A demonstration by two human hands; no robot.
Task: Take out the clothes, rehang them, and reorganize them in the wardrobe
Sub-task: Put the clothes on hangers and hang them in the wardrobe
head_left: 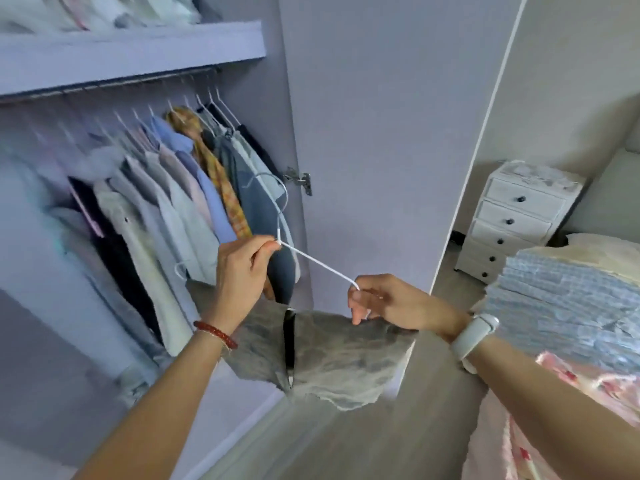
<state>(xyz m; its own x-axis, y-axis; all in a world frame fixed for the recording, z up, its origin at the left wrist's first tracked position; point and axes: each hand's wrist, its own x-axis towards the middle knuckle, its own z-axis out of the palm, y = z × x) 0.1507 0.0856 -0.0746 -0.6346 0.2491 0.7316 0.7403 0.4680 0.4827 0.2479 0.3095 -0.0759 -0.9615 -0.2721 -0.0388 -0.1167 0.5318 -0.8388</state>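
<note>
The left hand (242, 268) pinches a white wire hanger (313, 261) at the base of its hook, and the right hand (384, 301) holds the hanger's outer end in a narrow fingertip grip. A grey garment (332, 358) hangs below both hands, in front of the open wardrobe (138, 53); how it attaches to the hanger is hidden behind the hands. The hanging clothes (180, 181) on the rail are motion-blurred toward the left, and the bed (571, 306) at right is cut off.
</note>
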